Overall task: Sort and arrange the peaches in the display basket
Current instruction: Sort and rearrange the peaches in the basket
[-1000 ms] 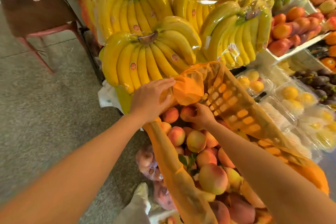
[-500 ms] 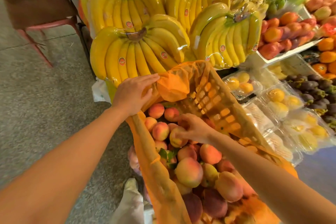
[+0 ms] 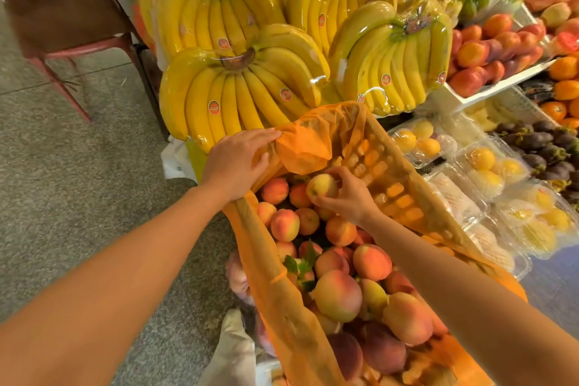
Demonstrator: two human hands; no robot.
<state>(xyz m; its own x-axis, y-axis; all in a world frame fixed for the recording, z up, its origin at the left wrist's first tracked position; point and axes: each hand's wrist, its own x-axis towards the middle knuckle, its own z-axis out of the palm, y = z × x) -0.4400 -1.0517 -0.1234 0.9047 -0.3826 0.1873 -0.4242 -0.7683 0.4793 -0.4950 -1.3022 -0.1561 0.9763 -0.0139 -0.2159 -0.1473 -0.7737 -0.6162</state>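
An orange display basket (image 3: 391,175) lined with thin orange plastic (image 3: 307,147) holds several peaches (image 3: 338,294), red, pink and yellow. My right hand (image 3: 347,194) grips one pale yellow peach (image 3: 321,185) just above the pile at the basket's far end. My left hand (image 3: 238,160) rests with straight fingers on the bunched liner at the basket's far left corner, pressing it back. Green leaves (image 3: 302,263) lie among the fruit in the middle.
Wrapped banana bunches (image 3: 241,94) are stacked right behind the basket. Clear boxes of yellow fruit (image 3: 482,166) sit to the right, with dark mangosteens (image 3: 545,141) and a white tray of red fruit (image 3: 488,50) beyond. A red stool (image 3: 62,41) stands on the floor at the left.
My right hand picked a peach from the pile and lifted it toward the basket's far end. My left hand stayed on the liner.
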